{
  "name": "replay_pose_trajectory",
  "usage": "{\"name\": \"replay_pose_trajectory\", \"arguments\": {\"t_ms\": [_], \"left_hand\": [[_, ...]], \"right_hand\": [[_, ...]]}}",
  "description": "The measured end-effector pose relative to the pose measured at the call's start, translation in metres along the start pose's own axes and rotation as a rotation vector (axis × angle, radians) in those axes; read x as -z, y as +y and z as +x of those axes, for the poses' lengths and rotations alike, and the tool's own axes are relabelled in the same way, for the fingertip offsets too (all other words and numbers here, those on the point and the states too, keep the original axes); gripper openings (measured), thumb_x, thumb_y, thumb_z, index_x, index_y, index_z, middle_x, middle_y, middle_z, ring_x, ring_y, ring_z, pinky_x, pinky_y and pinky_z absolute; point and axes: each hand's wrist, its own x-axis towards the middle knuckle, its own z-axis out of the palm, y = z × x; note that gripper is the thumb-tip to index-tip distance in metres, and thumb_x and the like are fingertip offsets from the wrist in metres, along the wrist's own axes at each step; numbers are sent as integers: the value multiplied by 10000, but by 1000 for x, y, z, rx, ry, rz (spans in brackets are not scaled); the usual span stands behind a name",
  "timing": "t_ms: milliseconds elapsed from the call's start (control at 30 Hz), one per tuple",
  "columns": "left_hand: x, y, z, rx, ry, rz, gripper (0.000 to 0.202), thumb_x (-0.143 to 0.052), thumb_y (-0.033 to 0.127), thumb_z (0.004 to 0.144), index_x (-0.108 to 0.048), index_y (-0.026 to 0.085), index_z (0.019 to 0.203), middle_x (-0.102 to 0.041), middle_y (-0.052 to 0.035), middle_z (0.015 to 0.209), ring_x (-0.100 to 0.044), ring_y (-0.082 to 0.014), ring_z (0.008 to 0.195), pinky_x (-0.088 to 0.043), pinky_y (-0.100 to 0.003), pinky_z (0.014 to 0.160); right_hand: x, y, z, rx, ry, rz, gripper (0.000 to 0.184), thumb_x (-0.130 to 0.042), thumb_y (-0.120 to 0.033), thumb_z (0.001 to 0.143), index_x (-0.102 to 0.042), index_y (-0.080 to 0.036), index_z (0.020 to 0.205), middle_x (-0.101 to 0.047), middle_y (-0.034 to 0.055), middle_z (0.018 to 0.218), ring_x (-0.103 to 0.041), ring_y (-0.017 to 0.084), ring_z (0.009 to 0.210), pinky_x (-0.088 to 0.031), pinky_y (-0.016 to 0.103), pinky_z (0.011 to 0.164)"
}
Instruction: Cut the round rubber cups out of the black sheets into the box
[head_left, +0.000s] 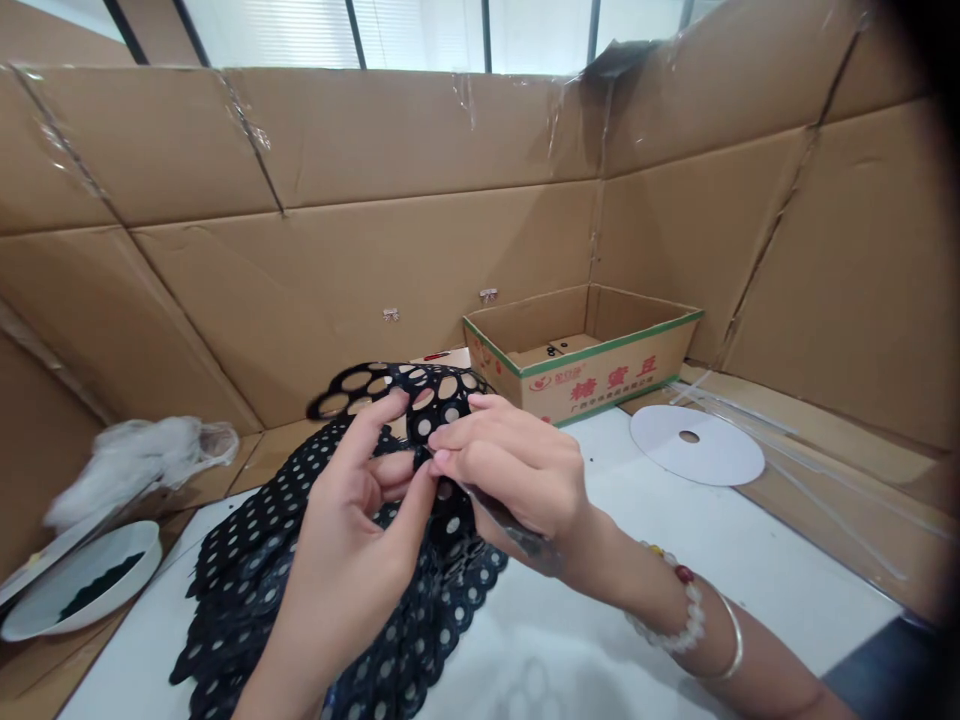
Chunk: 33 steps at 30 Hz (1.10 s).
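Note:
A black sheet with rows of round holes and scalloped edges lies draped on the white table. Its raised far part, with bigger holes, stands up behind my hands. My left hand pinches a small dark bit of it between thumb and finger. In my right hand is a flat, shiny grey tool, which looks like tweezers, its body running back under the palm. The tool's tip meets the left fingertips, where fingers hide the exact contact. Both hands are close together over the sheet.
Cardboard walls enclose the table. At the back right stands an open carton with small black pieces inside. A white disc with a centre hole and clear strips lie right. Left are a white bowl holding dark bits and a plastic bag.

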Motion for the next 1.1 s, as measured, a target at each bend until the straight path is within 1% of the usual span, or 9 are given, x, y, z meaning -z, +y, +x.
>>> {"name": "replay_pose_trajectory", "arguments": {"t_ms": [233,367,467,600,733,767,900,1000,1100], "left_hand": [[0,-1,5,65,-56,-78,662,-774,200,720,-487,321,1305,-670,57,661,-575,-65,560,-466,-131,606],[1,-5,7,70,-102,-19,591,-758,232,739,-497,306,1264,-635,54,645,-500,-62,520,-391,-129,520],[2,-6,6,38,-144,66,463,-700,292,809,-505,311,1229,-603,53,625,-452,-61,514,-361,-135,516],[3,-3,3,54,-151,184,497,-649,347,852,-456,349,1310,-596,44,622,-475,-81,545,-373,-148,532],[5,-8,14,88,-81,25,585,-702,308,815,-467,292,1351,-614,37,643,-570,-87,588,-440,-146,577],[5,-10,18,116,-37,-75,629,-734,291,787,-474,272,1360,-652,25,686,-603,-90,623,-466,-144,609],[7,-17,34,239,110,-340,686,-789,207,710,-530,221,1346,-743,-19,860,-659,-90,672,-508,-126,619],[10,-17,39,311,152,-424,441,-658,143,801,-606,188,1237,-749,-30,937,-667,-80,665,-527,-133,603],[11,-16,42,462,130,-523,263,-509,122,880,-660,125,1096,-748,-78,942,-692,-114,721,-559,-180,640]], "right_hand": [[0,18,7,67,47,20,107,-524,-111,878,-547,-209,843,-699,76,960,-663,164,969,-565,301,838],[-4,25,-1,141,1,15,129,-519,-90,876,-516,-218,895,-704,46,865,-692,162,865,-580,274,771],[-5,20,-2,-75,29,156,92,-503,-148,915,-511,-239,925,-691,15,814,-690,138,783,-567,251,724],[10,25,11,-541,350,305,66,-506,-320,956,-478,-261,966,-656,5,798,-673,141,720,-539,263,672],[31,80,8,-480,799,-20,115,-464,-361,970,-468,-281,1053,-632,13,913,-664,159,830,-537,321,779],[34,99,2,-474,759,-137,112,-450,-337,973,-502,-259,1033,-645,33,945,-659,172,905,-523,350,861],[33,151,-18,-684,151,-414,12,-602,-151,825,-608,-144,818,-583,168,1269,-444,314,1316,-305,522,1139],[25,137,-14,-683,135,-363,31,-607,-153,817,-629,-131,817,-585,161,1244,-480,312,1253,-374,503,1084],[13,93,2,-627,202,36,102,-587,-252,872,-633,-169,833,-642,61,898,-612,168,841,-520,337,780]]}}
